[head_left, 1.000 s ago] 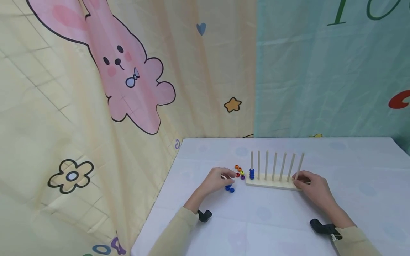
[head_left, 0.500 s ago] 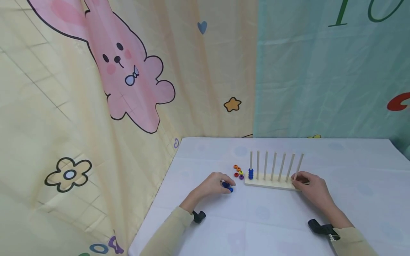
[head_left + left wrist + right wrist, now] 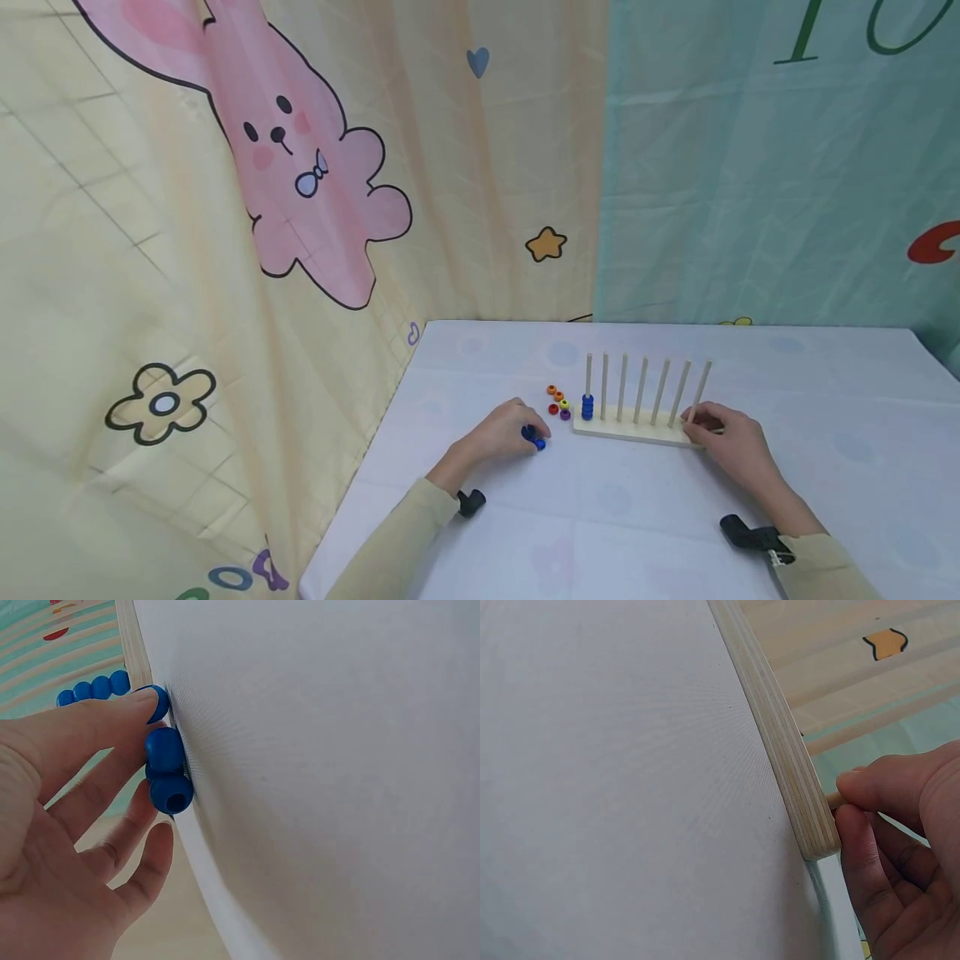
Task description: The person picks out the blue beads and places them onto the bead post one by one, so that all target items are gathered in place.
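Note:
My left hand [image 3: 501, 429] is at a small group of loose blue beads [image 3: 540, 445], just left of the wooden peg rack [image 3: 633, 432]. In the left wrist view the thumb lies over one blue bead [image 3: 160, 705], pinching it against a mostly hidden finger. More loose blue beads [image 3: 166, 750] lie beside that one, near the other fingers. On the rack's leftmost peg sits a stack of blue beads [image 3: 588, 407]; the other pegs stand bare. At the right end of the rack, my right hand [image 3: 731, 435] pinches the last peg [image 3: 834, 799] low down, close to the base.
Orange beads [image 3: 555, 392], a red bead [image 3: 552, 409], a yellow bead [image 3: 565, 404] and a purple bead [image 3: 566, 415] lie beside the rack's left end. A white cloth covers the table [image 3: 615, 517]. Printed curtains [image 3: 480, 167] hang behind and at the left.
My left hand has come down onto the loose blue beads, its fingers closing in around them. The right hand keeps its hold on the end peg, and the rack stays put.

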`<state>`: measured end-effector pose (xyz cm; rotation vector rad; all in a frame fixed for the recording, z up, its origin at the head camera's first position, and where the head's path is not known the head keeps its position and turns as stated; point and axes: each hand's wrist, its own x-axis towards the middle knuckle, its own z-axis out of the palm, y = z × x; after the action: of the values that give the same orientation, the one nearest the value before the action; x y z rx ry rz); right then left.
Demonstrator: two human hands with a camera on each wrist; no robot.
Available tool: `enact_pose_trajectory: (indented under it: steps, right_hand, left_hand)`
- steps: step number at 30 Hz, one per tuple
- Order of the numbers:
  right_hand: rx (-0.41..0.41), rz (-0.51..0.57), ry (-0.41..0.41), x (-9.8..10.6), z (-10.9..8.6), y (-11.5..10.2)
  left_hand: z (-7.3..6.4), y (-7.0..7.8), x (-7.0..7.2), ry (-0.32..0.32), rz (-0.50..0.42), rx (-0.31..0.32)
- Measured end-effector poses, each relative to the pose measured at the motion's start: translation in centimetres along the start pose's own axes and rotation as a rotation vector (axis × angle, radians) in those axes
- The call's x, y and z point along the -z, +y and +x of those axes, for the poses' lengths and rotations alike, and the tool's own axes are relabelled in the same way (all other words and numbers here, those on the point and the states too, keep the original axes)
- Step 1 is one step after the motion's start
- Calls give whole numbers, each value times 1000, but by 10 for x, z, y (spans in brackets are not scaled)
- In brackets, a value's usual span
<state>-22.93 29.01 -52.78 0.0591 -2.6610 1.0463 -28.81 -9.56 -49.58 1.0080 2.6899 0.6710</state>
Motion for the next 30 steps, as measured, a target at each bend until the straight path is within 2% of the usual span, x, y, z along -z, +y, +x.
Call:
enact_pose_trajectory:
  steps: [5,13,25,30]
  right_hand:
    - [-1,2,-1,0,0,0]
    - [-10,7,-7,-1,-1,-1]
    - [-2,0,7,-2,0,0]
    - [2,-9,13,-2,1,1]
  left_hand:
    - [2,6,0,-12,74,20]
    - [2,9,-2,-2,126,35]
    - [0,2,1,69,-36,30]
    - [-3,4,3,88,-128,86]
